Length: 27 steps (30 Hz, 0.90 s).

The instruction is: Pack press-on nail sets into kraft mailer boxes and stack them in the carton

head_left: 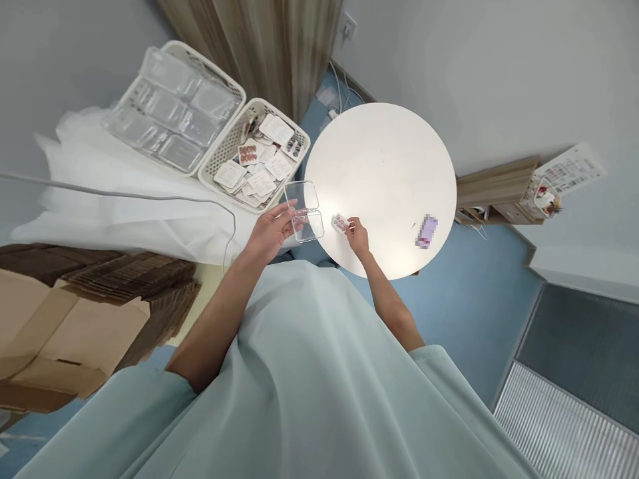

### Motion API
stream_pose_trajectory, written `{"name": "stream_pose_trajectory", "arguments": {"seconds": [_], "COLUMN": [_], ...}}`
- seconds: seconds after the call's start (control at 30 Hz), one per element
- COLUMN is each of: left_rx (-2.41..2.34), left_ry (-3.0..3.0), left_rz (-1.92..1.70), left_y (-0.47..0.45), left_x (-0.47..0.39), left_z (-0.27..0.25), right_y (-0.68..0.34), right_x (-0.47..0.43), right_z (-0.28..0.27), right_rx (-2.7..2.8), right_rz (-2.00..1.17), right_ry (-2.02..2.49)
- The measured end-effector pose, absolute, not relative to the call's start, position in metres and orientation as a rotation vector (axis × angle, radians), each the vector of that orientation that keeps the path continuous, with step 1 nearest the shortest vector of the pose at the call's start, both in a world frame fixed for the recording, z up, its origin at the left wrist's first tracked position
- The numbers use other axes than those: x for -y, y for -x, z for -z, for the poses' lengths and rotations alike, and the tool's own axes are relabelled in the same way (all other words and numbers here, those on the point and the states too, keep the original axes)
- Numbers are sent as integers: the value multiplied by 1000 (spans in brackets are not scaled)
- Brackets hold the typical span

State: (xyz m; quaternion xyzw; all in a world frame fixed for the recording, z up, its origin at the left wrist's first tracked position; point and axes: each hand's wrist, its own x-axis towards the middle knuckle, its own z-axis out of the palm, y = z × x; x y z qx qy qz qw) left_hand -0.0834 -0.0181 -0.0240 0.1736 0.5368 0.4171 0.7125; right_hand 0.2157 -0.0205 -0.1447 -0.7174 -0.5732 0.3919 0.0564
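Note:
My left hand (273,231) holds a clear hinged plastic box (310,226), its lid folded back, by the left side near the hinge. The box is tilted at the left edge of the round white table (384,159). Over that table my right hand (358,236) pinches a small white card (340,223) with several roundish reddish and dark pieces on it; what exactly they are is too small to tell. The card is just right of the box, apart from it.
A white basket (204,169) of mixed cards stands left of the table. Beside it another white basket (238,90) holds several clear boxes (172,110). Flattened cardboard (94,326) lies at lower left. A blurred purple item (426,231) is on the table; a grey cable (150,197) crosses the left.

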Motion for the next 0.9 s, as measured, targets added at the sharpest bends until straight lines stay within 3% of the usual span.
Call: {"name": "stream_pose_trajectory", "arguments": {"seconds": [0.37, 0.57, 0.9], "left_rx": [-1054, -980, -915], "left_ry": [-508, -574, -692], "left_rz": [-717, -649, -581], "left_y": [-13, -53, -82], "left_x": [3, 3, 8], "left_z": [22, 11, -8], "right_y": [-296, -306, -315], "right_x": [67, 71, 78], "right_z": [32, -36, -55], "right_rx": [1195, 1201, 1560], "right_rz": [-953, -1029, -1184], "right_ry": [1963, 1695, 1607]}}
